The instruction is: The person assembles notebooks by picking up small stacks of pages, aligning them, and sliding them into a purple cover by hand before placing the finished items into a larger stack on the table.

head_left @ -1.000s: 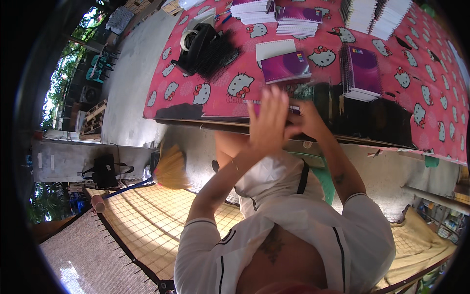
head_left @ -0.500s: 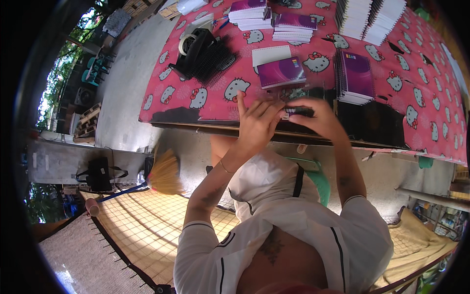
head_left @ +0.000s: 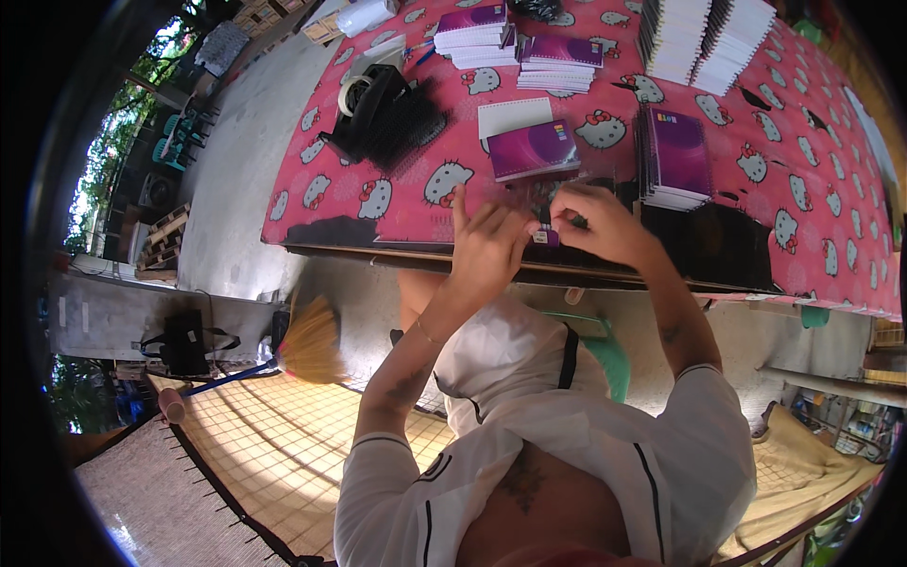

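Observation:
Over the table's near edge my two hands meet at a small purple-and-white piece (head_left: 546, 235), its kind too small to make out. My left hand (head_left: 489, 241) pinches its left side, one finger sticking up. At its right, the curled fingers and thumb of my right hand (head_left: 601, 223) close on it. Just beyond, a purple spiral notebook (head_left: 534, 151) lies partly over a white sheet with a punched edge (head_left: 510, 117). A stack of purple notebooks (head_left: 675, 156) stands to the right of my right hand. Black binding coils (head_left: 406, 132) are heaped at the left.
A black tape dispenser (head_left: 364, 104) sits beside the coils. More notebook stacks (head_left: 472, 38) (head_left: 559, 64) and tall white stacks (head_left: 675, 38) stand farther back on the pink patterned tablecloth (head_left: 416, 213). A broom (head_left: 312, 345) leans at lower left, and a green stool (head_left: 609, 364) is underneath me.
My hands have turned slightly, and the piece between them now shows a purple-and-white face where a dark ridged part showed before. The whole view has shifted a little.

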Motion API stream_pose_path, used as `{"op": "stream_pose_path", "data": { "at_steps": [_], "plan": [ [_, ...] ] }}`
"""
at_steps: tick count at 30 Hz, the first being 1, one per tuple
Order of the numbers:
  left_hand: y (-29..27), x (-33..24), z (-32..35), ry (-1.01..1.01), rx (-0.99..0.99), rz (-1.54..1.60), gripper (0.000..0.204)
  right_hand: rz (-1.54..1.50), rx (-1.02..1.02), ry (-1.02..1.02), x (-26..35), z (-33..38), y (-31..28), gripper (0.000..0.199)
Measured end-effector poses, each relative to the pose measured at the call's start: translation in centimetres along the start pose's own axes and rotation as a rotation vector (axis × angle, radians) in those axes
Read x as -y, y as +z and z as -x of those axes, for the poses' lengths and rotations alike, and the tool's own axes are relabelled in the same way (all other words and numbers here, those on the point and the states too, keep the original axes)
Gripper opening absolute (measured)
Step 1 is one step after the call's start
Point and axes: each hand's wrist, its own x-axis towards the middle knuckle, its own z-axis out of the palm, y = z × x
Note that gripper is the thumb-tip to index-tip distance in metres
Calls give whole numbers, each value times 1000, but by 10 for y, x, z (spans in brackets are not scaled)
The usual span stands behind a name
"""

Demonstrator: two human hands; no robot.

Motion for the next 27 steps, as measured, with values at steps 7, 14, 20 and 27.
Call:
{"op": "stream_pose_path", "data": {
  "at_steps": [7, 14, 20, 27],
  "plan": [
    [-17, -20, -22, 32, 95, 5, 20, 119, -443, 188, 19, 13, 25, 16],
    [-11, -71, -109, 225, -383, 232, 25, -412, -780, 56, 42, 52, -23, 55],
    [59, -57, -165, 616, -241, 305, 32, -698, -946, 172, 37, 68, -111, 52],
    [112, -37, -151, 529, 2, 396, 31, 490, -700, 454, -3, 81, -126, 34]
  ]
}}
